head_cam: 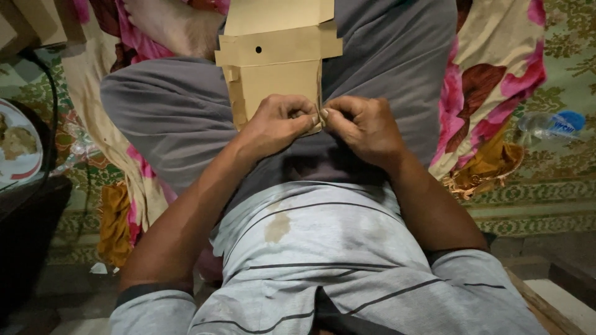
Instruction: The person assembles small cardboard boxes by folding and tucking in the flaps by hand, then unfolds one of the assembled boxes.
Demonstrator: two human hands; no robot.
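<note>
A: Where is the flat brown die-cut cardboard blank (276, 59) right now?

B: It lies on the person's lap, over the grey trousers (174, 111), with its far end reaching toward the flowered cloth (490, 80). A small round hole shows in its wider middle band.

A: And the hands?

B: Both are at the near edge of the blank. The left hand (273, 124) is curled almost closed, thumb and forefinger pinching the cardboard just left of the fold line. The right hand (363, 127) is curled the same way, fingertips nipping the narrow flap on the right side. The two thumbs nearly touch.

A: How would you do this fold well?

B: I'd judge that the crease wants to run straight along the scored line, so keep both pinches level and press the flap over evenly instead of from one corner. The lap is soft, so the fingers have to supply the firmness; running a thumbnail along the crease would sharpen it.

A: Anything nearby?

B: A clear plastic bottle with a blue label (552, 124) lies on the patterned green mat (559, 56) to the right, well apart, and a white plate with food (15, 146) sits at the far left
</note>
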